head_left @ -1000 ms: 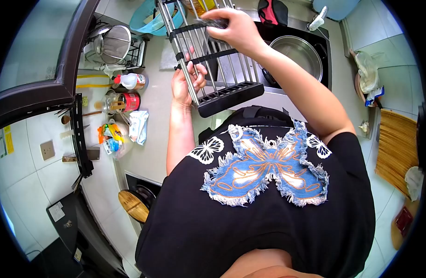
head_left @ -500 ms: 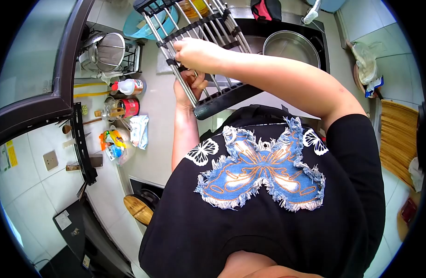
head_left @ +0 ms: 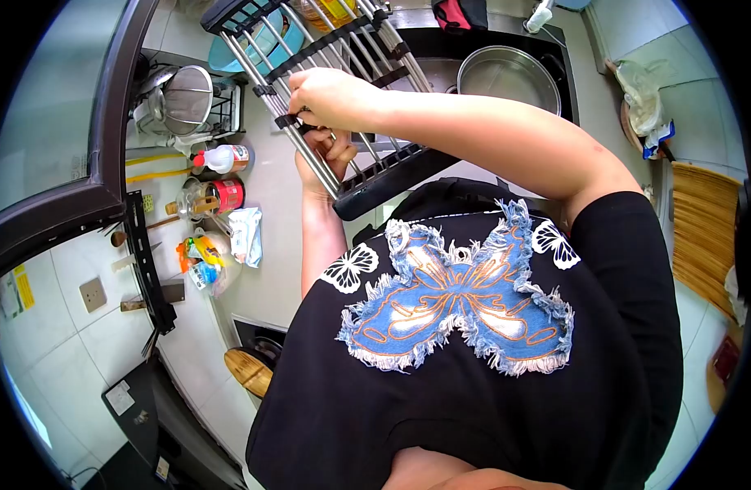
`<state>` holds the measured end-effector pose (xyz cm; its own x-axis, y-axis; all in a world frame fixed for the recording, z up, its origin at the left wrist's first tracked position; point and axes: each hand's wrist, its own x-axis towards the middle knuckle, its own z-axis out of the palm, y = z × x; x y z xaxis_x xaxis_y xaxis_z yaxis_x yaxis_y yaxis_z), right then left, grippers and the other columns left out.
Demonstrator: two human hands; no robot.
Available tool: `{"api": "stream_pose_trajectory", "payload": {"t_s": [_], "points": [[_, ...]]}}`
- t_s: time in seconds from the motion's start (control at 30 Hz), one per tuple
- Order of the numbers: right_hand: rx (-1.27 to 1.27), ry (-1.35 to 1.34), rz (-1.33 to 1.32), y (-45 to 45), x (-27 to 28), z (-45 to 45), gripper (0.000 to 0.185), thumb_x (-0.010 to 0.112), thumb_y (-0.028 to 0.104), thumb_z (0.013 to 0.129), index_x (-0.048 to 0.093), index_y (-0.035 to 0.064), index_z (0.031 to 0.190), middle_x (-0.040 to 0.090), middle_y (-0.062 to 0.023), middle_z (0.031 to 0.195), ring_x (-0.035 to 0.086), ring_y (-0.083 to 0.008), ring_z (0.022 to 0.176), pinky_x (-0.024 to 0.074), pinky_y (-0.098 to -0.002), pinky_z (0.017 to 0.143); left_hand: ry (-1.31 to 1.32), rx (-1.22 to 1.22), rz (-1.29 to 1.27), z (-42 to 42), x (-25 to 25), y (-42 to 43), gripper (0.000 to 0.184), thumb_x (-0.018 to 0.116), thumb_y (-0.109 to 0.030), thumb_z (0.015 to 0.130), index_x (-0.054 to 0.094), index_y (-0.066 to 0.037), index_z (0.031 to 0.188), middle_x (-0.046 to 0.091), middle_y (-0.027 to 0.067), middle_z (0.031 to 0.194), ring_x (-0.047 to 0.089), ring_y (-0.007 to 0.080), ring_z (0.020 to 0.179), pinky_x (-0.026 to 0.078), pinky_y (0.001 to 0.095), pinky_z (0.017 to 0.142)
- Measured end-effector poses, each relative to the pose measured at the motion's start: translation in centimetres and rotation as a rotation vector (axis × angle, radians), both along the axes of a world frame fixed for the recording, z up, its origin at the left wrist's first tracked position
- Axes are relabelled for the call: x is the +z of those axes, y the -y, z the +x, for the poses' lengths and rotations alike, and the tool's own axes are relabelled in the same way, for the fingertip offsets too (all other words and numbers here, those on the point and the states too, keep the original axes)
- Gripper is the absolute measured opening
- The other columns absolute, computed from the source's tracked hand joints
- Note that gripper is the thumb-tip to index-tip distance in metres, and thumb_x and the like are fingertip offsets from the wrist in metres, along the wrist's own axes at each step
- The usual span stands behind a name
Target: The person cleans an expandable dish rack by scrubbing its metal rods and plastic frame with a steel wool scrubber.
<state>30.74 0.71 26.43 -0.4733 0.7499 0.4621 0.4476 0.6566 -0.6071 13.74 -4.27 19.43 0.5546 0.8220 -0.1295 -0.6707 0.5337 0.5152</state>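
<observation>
A dish drying rack of metal rods with black plastic end pieces is held up at a tilt over the counter and the sink area. My left hand grips its left side rods near the lower corner, fingers curled round them. Just above it, my right hand reaches across from the right. Its fingers are bent closed on the same side rods, near a black joint; the fingertips are partly hidden. Through the rods a light blue basin and a bottle of yellow liquid show behind.
A wide metal pot stands right of the rack. Along the left counter are strainers, a red-capped bottle, a red-labelled jar and a packet. A wooden lid lies lower left. A dark-framed window juts in at left.
The rack and both hands have shifted slightly left in view, along with a small movement of the whole scene. Both hands keep their hold on the side rods.
</observation>
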Motion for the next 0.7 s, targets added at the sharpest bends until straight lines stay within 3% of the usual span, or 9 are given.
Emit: {"api": "stream_pose_trajectory", "payload": {"t_s": [0.1,0.23,0.3,0.4,0.43,0.5,0.53,0.63,0.7], "points": [[-0.158,-0.008,-0.070,-1.4,1.0,-0.3,0.017,0.072,0.011,0.084,0.078,0.0051,0.099,0.066,-0.0123,0.100,0.069,-0.0324,0.092,0.0568,-0.0418,0.085,-0.146,-0.036,-0.034,0.5,1.2,0.1,0.019,0.056,-0.016,0.088,0.057,0.002,0.091,0.046,0.0056,0.070,0.030,0.0103,0.050,0.027,0.0276,0.050],[-0.164,-0.115,-0.043,-1.4,0.7,-0.1,0.018,0.074,0.010,0.082,0.078,0.0064,0.099,0.066,-0.0129,0.100,0.069,-0.0317,0.094,0.0571,-0.0412,0.085,-0.163,-0.025,-0.014,0.8,1.5,-0.2,0.022,0.056,-0.018,0.088,0.056,0.004,0.093,0.045,0.0047,0.070,0.028,0.0102,0.050,0.026,0.0270,0.049],[-0.032,0.003,-0.087,-0.7,-0.6,-0.3,0.021,0.074,0.011,0.081,0.078,0.0067,0.100,0.066,-0.0123,0.101,0.067,-0.0344,0.098,0.0550,-0.0435,0.090,-0.141,-0.050,0.002,0.5,1.4,-0.4,0.019,0.054,-0.017,0.089,0.056,0.001,0.092,0.046,0.0035,0.070,0.031,0.0105,0.052,0.027,0.0274,0.050],[-0.028,0.050,0.020,0.5,0.0,0.7,0.020,0.073,0.010,0.079,0.077,0.0078,0.098,0.064,-0.0112,0.100,0.066,-0.0325,0.101,0.0546,-0.0413,0.090,-0.220,0.160,-0.004,0.8,1.6,0.2,0.009,0.051,-0.012,0.090,0.058,-0.008,0.091,0.048,0.0037,0.072,0.037,0.0120,0.057,0.030,0.0280,0.052],[-0.093,0.040,0.135,-0.3,-0.3,0.9,0.018,0.072,0.009,0.079,0.077,0.0082,0.096,0.063,-0.0106,0.100,0.066,-0.0317,0.102,0.0545,-0.0401,0.090,-0.230,0.122,-0.025,1.1,1.7,0.1,0.026,0.050,-0.010,0.090,0.062,-0.009,0.113,0.047,0.0046,0.071,0.036,0.0117,0.056,0.031,0.0277,0.051],[-0.274,0.023,0.301,-3.1,-0.8,2.3,0.015,0.070,0.008,0.081,0.074,0.0090,0.095,0.064,-0.0096,0.099,0.066,-0.0329,0.102,0.0545,-0.0416,0.089,-0.165,0.041,0.025,1.7,2.6,0.3,0.056,0.049,-0.010,0.090,0.051,-0.017,0.145,0.051,0.0078,0.072,0.035,0.0118,0.054,0.032,0.0276,0.050],[-0.368,-0.015,0.272,-4.0,-1.0,2.8,0.015,0.069,0.008,0.081,0.074,0.0094,0.095,0.063,-0.0103,0.098,0.066,-0.0338,0.099,0.0547,-0.0430,0.088,-0.223,0.018,0.019,1.7,2.4,0.2,0.075,0.049,-0.010,0.090,0.032,-0.026,0.161,0.055,0.0119,0.074,0.034,0.0121,0.052,0.032,0.0271,0.049],[-0.463,-0.057,0.268,-3.7,-2.0,4.1,0.012,0.069,0.007,0.082,0.072,0.0096,0.094,0.063,-0.0123,0.094,0.067,-0.0359,0.093,0.0550,-0.0458,0.085,-0.181,0.020,0.067,1.9,2.2,0.3,0.073,0.048,-0.010,0.090,0.033,-0.023,0.160,0.058,0.0149,0.079,0.035,0.0118,0.051,0.032,0.0268,0.049],[-0.311,-0.045,0.118,-1.9,-2.9,4.5,0.010,0.070,0.008,0.083,0.071,0.0091,0.093,0.064,-0.0121,0.093,0.067,-0.0353,0.094,0.0551,-0.0456,0.085,-0.179,0.030,0.067,1.5,1.8,0.1,0.074,0.048,-0.010,0.090,0.031,-0.022,0.161,0.059,0.0153,0.079,0.036,0.0119,0.051,0.032,0.0270,0.049]]}}
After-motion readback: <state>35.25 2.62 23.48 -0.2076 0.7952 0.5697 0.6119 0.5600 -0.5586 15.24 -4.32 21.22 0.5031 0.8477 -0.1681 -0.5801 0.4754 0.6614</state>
